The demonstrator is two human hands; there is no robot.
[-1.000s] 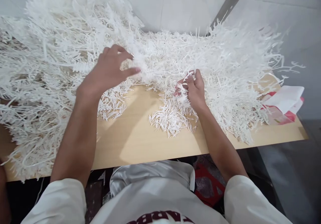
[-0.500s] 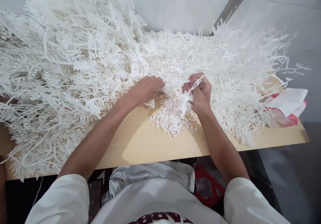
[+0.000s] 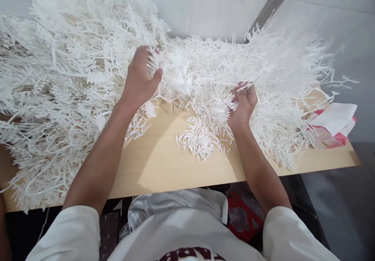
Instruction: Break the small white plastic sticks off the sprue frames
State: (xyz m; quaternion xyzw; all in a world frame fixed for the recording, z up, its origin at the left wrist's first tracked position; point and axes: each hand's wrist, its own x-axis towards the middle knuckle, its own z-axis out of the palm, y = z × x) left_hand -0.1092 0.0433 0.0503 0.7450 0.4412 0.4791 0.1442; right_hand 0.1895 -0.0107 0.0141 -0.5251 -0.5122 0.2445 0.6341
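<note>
My left hand (image 3: 140, 77) is over the left part of the white heap, its thumb and fingers curled around a clump of white plastic sprigs (image 3: 180, 71). The fingertips are partly hidden among the strands. To the right, my right hand (image 3: 243, 101) is closed in a fist on a thin bunch of white plastic sprigs (image 3: 232, 104), whose tips stick out by the thumb. Below and between the hands, a small pile of short, loose white sprigs (image 3: 199, 140) lies on the wooden table (image 3: 158, 167).
Tall, tangled heaps of white branching sprigs (image 3: 67, 85) cover the left and back of the table, with another heap (image 3: 281, 85) at the right. A pink and white packet (image 3: 334, 126) lies near the right corner. Behind are a tiled wall (image 3: 216, 7) and a metal bar (image 3: 272, 5).
My left hand has moved up and to the left, uncovering short sprigs and bare wood. Sprigs in the middle have shifted. My right hand has moved slightly right, still closed.
</note>
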